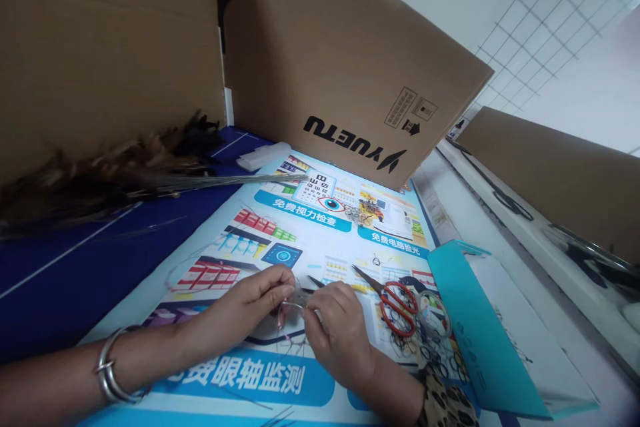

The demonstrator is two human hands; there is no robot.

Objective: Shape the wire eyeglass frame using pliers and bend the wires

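My left hand [260, 297] is closed in a pinch, thumb against fingertips, on a small thin wire piece [286, 325] with pinkish bits that dangle below. Just to its right, my right hand [343, 333] is also closed, its thumb and forefinger pressed together at the same wire piece. A pale, shiny bit shows between the two hands, too small to name. Beyond the right hand's knuckles, a dark pointed tip sticks out; its other end is hidden. Scissors with red handles [400, 310] lie right of my right hand, beside a coil of thin wire [434, 315].
Many small dark rings and loops [435, 353] lie near the scissors. A teal open box [480, 333] stands at the right. Brown feathers [125, 160] on thin wire stems lie at the left. Cardboard panels [320, 47] rise behind the printed poster [310, 243] on the table.
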